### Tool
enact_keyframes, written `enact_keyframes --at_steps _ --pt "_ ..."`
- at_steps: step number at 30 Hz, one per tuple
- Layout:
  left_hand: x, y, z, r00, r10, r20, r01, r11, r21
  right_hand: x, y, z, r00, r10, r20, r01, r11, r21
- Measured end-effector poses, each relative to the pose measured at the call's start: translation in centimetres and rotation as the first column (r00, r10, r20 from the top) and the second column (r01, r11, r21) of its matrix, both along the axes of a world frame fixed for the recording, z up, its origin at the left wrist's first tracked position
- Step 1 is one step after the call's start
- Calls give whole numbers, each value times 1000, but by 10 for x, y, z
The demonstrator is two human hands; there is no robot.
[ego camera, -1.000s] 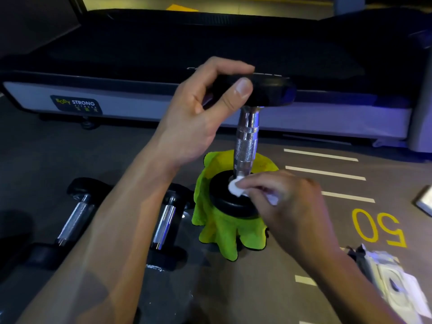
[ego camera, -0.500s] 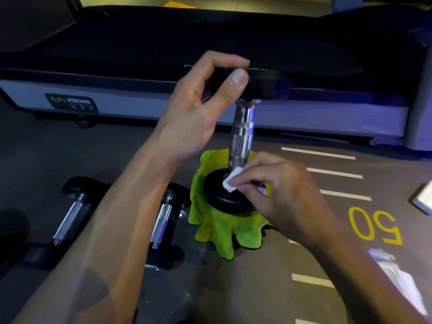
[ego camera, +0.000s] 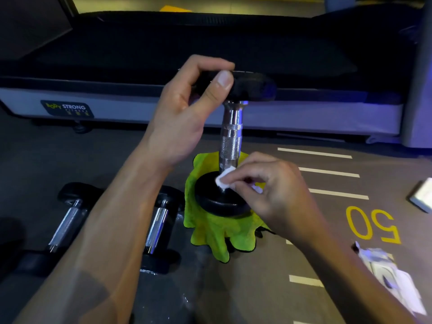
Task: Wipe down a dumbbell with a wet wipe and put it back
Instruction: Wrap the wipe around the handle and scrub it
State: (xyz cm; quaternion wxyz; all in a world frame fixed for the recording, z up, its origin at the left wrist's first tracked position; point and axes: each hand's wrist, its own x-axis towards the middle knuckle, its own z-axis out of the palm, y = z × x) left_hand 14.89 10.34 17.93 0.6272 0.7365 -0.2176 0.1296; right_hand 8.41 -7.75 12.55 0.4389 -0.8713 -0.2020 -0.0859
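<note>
Dumbbell [ego camera: 230, 141] upright on end in the middle of the scene, lower black head seated on a crumpled lime-green cloth [ego camera: 210, 232] spread on the grey floor [ego camera: 268, 277], chrome knurled handle rising straight to the upper black head

Left hand [ego camera: 187, 113] at the top, thumb and curled fingers gripping the rim of the upper head from the left side

Right hand [ego camera: 273, 190] low and to the right of the handle, thumb and forefinger pinching a small white wet wipe [ego camera: 224, 178], remaining fingers loosely curled; wipe pressed at the foot of the handle where the chrome meets the lower head

To the left, two more dumbbells [ego camera: 67, 220] lying flat side by side on the floor, nearer one partly hidden behind the left forearm

Far behind, a treadmill [ego camera: 210, 43] with dark belt and pale side rail bearing a "BODY STRONG" label

On the right, white painted dashes and a yellow "50" on the floor; near right, a torn white wipe packet [ego camera: 392, 279]; at the right edge, a pale flat object [ego camera: 422, 195], cut off, kind unclear
</note>
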Motion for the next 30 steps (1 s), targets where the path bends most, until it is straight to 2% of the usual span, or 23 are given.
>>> enact_keyframes --at_steps 3,6,8,12,15,19,21,25,28,30 --pt "0 1 -1 1000 14 -7 -14 1000 -10 0 9 -3 985 -46 165 39 998 51" --pt "-2 1 0 1000 15 4 -15 1000 3 20 8 14 916 -108 387 89 994 66" --pt "-1 1 -1 1000 18 1 -18 1000 11 32 7 19 888 -139 439 104 989 102" --pt "0 3 0 1000 15 -17 -15 1000 -20 3 11 -20 915 -42 401 60 998 -34" --pt "-4 0 0 1000 -2 2 2 1000 -15 0 10 -16 926 -4 379 40 995 -87" --pt "-4 1 0 1000 21 9 -21 1000 3 28 22 17 858 -192 476 173 981 84" --pt "-3 3 -1 1000 28 7 -28 1000 3 22 26 7 853 -214 475 177 977 121" --pt "-2 2 -3 998 50 -22 -51 998 -24 -2 26 -19 923 -159 351 118 984 135" --pt "0 -4 -1 998 66 -14 -66 998 -7 16 32 -1 924 -260 282 184 946 268" --pt "0 -6 1 998 66 -5 -66 998 11 30 38 15 916 -344 205 239 880 410"
